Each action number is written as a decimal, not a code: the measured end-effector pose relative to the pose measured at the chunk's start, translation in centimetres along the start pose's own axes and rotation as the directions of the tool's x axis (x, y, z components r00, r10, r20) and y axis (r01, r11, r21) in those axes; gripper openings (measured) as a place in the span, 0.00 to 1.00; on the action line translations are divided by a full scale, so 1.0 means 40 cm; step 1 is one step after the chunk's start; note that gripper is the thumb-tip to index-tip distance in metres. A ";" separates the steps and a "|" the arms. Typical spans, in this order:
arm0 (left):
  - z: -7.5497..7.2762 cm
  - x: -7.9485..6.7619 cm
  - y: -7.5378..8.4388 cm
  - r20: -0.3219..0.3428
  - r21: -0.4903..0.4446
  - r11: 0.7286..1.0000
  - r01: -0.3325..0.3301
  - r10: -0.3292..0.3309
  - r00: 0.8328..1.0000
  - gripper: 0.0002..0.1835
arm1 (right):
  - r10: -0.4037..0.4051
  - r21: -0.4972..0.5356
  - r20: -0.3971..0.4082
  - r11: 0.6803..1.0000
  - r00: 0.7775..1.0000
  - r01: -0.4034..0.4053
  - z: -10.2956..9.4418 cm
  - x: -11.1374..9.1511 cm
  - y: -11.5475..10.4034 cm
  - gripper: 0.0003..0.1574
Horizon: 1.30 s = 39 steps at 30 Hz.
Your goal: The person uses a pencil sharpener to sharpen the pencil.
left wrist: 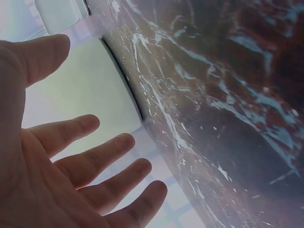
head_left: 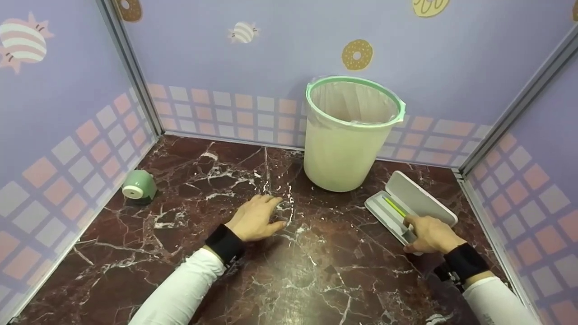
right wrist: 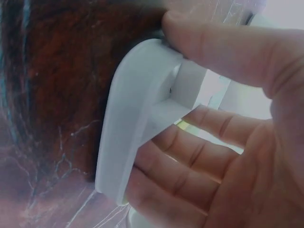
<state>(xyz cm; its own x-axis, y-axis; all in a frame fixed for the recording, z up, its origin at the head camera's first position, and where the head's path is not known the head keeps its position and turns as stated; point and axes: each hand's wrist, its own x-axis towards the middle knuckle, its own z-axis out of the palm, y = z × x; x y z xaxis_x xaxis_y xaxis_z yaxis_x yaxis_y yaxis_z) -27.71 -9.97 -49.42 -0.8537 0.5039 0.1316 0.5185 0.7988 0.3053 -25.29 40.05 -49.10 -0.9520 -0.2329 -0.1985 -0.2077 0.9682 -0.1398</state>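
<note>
My right hand [head_left: 431, 234] grips the near end of an open pencil case [head_left: 417, 196], which lies on the table with its lid raised. In the right wrist view, the thumb lies at the end of the white case [right wrist: 128, 109] and the fingers are bent along its side. A yellow-green pencil [head_left: 393, 206] lies inside, its near end hidden by the hand. My left hand [head_left: 255, 219] holds nothing; its fingers are spread and slightly bent over the table, near small white scraps [head_left: 289, 198]. Whether it touches the surface cannot be told.
A pale green bin [head_left: 341, 153] with a plastic liner stands against the back wall. A green pencil sharpener [head_left: 141, 186] sits by the left wall. Patterned panels enclose the dark red marbled table [head_left: 316, 280] at the back and both sides.
</note>
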 end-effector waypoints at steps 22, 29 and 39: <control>0.017 0.092 0.090 0.004 -0.048 0.996 -0.074 0.074 0.997 0.39 | -0.206 0.062 -0.047 0.976 0.977 0.208 0.031 -0.005 -0.022 0.39; 0.019 0.126 0.127 0.006 0.020 0.993 -0.118 0.118 0.993 0.38 | -0.244 0.062 -0.042 0.967 0.969 0.246 0.025 0.008 -0.045 0.37; 0.035 0.164 0.182 0.047 0.084 0.983 -0.163 0.159 0.986 0.38 | -0.308 0.048 -0.089 0.949 0.947 0.313 0.035 0.018 -0.075 0.37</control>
<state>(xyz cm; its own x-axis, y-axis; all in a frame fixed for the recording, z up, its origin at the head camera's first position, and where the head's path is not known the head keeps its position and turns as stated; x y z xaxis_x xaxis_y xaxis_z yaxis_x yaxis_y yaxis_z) -29.48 -0.41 -47.65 -0.7570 0.6396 0.1337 0.6527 0.7308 0.1997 -25.02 36.85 -50.20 -0.8579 -0.5104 -0.0587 -0.4839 0.8412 -0.2413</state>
